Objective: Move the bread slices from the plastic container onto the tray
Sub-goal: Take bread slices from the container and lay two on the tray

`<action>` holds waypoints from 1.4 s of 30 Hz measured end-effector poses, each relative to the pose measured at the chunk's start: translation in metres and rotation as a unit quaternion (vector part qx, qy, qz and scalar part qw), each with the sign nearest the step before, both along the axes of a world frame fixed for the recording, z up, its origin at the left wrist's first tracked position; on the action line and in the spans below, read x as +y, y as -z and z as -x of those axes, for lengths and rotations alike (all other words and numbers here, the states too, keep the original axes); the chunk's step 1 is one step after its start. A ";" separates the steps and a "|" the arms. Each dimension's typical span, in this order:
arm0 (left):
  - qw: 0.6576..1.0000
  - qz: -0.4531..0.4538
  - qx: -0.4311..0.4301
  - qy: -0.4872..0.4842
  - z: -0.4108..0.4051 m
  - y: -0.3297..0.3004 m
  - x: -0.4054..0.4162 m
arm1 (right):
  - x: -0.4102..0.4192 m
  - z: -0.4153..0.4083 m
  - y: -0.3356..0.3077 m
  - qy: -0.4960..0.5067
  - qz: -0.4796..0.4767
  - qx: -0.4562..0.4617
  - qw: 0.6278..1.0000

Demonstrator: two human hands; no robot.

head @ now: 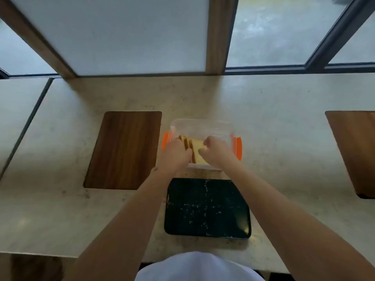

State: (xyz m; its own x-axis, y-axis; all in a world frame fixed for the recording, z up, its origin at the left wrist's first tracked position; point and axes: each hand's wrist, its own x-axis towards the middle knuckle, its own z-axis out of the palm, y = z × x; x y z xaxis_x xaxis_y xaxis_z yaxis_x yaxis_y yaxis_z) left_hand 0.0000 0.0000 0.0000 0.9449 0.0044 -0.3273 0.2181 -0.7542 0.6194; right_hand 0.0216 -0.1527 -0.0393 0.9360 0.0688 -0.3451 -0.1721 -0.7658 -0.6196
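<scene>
Both hands are inside the clear plastic container, which has orange clips on its left and right ends. The container sits on the pale countertop just beyond the far edge of the dark tray, near it but not touching. Bread slices stand on edge in a row in the container's left-near part, leaning. Left hand presses against the left side of the stack, fingers curled down over the crusts; right hand has fingers bent on the face of the rightmost slice. Can't tell if either has a firm grip. The tray carries only pale crumbs. A wooden board lies left of the container, another board far right.
</scene>
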 end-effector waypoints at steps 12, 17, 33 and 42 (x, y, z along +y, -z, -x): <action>0.989 0.063 0.097 -0.097 -0.043 0.033 -0.030 | 0.022 -0.047 0.032 -0.026 0.077 0.171 0.982; 0.963 0.127 0.135 -0.193 -0.050 0.044 -0.030 | 0.023 -0.057 0.040 -0.022 0.066 0.183 0.981; 0.981 0.009 0.086 -0.173 -0.063 0.076 -0.045 | 0.004 -0.047 0.057 0.091 -0.053 0.262 0.959; 0.979 0.077 0.102 -0.157 -0.073 0.075 -0.058 | -0.006 -0.064 0.044 0.031 -0.012 0.264 0.964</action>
